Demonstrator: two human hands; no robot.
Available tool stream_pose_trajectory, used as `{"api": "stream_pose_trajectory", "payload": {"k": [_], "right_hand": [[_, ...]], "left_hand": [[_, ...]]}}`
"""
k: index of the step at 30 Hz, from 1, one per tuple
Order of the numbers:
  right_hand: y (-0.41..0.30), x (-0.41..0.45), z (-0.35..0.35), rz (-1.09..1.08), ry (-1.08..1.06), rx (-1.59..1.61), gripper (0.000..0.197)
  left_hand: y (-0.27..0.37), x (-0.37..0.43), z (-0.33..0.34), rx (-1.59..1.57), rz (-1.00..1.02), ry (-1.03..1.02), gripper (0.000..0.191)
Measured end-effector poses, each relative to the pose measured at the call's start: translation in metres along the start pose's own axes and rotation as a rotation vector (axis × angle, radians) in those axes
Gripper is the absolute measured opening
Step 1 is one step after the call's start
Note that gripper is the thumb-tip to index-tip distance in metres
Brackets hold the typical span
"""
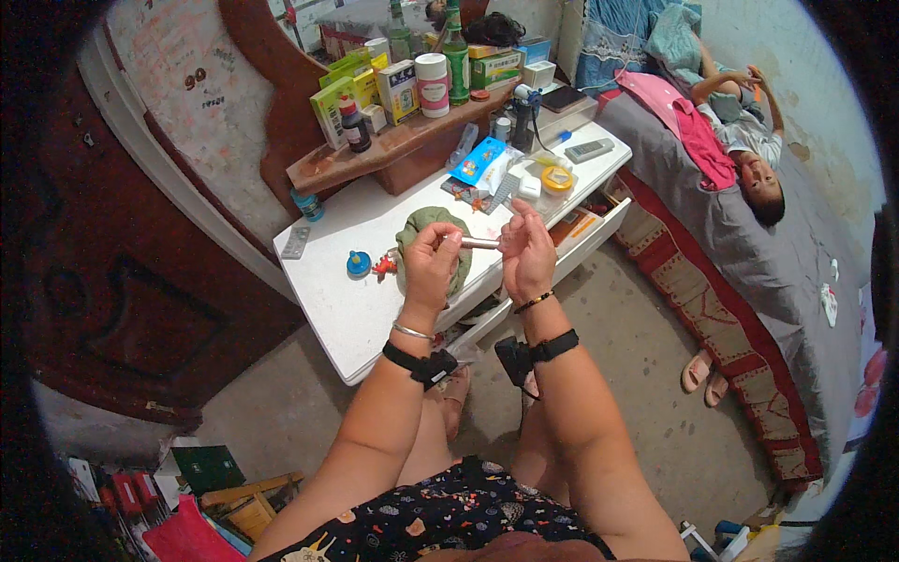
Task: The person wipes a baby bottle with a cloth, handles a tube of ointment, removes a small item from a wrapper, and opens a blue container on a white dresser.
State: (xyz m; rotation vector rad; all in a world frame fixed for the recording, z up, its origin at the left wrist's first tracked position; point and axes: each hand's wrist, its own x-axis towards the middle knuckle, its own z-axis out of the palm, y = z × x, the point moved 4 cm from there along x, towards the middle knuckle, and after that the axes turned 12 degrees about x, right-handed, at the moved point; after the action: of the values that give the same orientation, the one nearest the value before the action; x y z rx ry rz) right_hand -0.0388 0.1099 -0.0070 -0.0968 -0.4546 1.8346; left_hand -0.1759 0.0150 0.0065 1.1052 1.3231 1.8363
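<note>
My left hand (430, 270) pinches a slim, shiny tube-like object (480, 243) between thumb and fingers, above the dresser. The object's far end points at my right hand (528, 256), which is raised palm up with its fingers loosely curled. Whether that end touches the right hand, I cannot tell. A bunched green cloth (421, 223) lies on the white dresser top (330, 309), partly hidden by my left hand. Left of the cloth are a small red figurine (384, 265) and a blue round item with a yellow top (358, 263).
Drawers (593, 232) stand pulled out at the dresser's right front. A blue packet (477, 160), a yellow-lidded container (557, 180) and a remote control (589, 150) lie farther back. Bottles and boxes line the wooden shelf (330, 168). A person (744, 140) lies on the bed (674, 183) at right.
</note>
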Motion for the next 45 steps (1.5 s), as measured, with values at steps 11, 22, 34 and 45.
{"api": "stream_pose_trajectory", "payload": {"k": [11,22,34,45], "right_hand": [[0.021,-0.011,0.006,-0.020,-0.062,-0.336,0.038],[0.038,-0.020,0.006,0.056,-0.289,-0.382,0.057],[0.047,-0.010,0.010,0.001,-0.155,-0.577,0.044],[0.025,0.006,-0.005,0.122,-0.189,-0.606,0.031]], "left_hand": [[0.006,-0.003,0.011,0.388,0.113,0.035,0.016],[0.018,-0.007,0.014,0.398,0.118,0.064,0.019],[0.008,0.003,-0.027,0.055,-0.020,0.246,0.020],[-0.005,0.010,-0.016,0.285,0.001,0.164,0.025]]}}
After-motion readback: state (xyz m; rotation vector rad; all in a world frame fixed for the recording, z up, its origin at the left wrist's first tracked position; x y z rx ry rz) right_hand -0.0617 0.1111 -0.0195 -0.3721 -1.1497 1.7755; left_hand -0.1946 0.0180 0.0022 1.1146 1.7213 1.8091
